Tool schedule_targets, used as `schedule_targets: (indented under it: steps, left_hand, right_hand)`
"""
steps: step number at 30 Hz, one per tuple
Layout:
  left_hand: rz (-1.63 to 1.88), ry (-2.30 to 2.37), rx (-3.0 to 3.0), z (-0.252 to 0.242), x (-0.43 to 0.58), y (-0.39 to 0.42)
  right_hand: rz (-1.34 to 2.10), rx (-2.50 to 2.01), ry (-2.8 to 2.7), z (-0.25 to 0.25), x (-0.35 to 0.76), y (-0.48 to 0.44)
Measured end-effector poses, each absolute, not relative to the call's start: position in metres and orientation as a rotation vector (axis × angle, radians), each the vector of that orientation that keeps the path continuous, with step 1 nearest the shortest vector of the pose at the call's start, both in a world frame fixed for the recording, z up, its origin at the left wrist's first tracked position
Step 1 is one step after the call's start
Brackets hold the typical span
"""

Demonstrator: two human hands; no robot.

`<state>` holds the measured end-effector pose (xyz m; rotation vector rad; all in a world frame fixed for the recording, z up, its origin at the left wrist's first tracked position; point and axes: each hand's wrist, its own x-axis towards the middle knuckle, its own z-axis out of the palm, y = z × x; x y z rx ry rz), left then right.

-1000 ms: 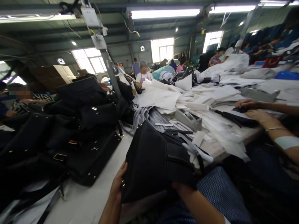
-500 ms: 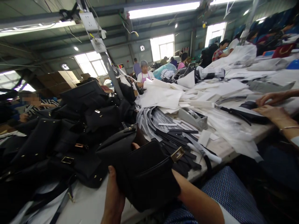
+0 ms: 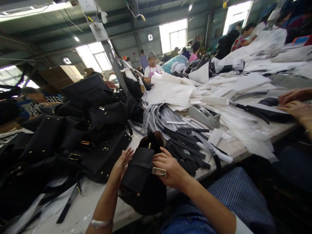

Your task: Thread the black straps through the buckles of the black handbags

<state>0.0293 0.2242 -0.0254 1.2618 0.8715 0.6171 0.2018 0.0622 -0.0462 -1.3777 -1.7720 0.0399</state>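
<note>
A black handbag (image 3: 156, 191) with a gold metal plate (image 3: 159, 172) on its flap stands at the table's front edge, its mouth open at the top. Against the bag's left side lies my left hand (image 3: 119, 167), fingers stretched out. My right hand (image 3: 172, 170) grips the bag's right side beside the plate, its fingers bent over the flap's edge; some fingertips are hidden. Close by on the left is a heap of other black bags (image 3: 104, 156) with gold buckles and studs.
Black strips (image 3: 185, 146) and plastic-wrapped straps lie right of the bag. White sheets (image 3: 170, 91) cover the table behind. At the far right a co-worker's hands (image 3: 298, 105) work on a black piece. A slanted metal post (image 3: 114, 68) stands behind the heap.
The bag has turned and become upright, with its flap and gold plate now facing me. My right hand has come out from behind it onto its right side; the left hand's fingers have straightened.
</note>
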Motion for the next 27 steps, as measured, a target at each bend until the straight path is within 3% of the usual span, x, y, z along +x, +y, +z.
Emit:
schedule_targets:
  steps: [8,19,24,27]
  left_hand:
    - [0.476,0.963,1.999,0.011,0.018,0.196]
    - [0.496,0.921,1.843,0.017,0.029,0.217]
    - [0.541,0.801,2.248,0.05,0.038,0.225]
    - [0.379,0.611,2.404,0.056,0.047,0.225]
  right_hand:
    - [0.078,-1.423,-1.904,-0.023,0.203,0.038]
    - [0.005,-1.381,-1.828,-0.034,0.204,0.011]
    - [-0.093,-1.308,-1.71,-0.03,0.175,0.016]
    - [-0.104,-1.275,-1.743,-0.035,0.153,0.027]
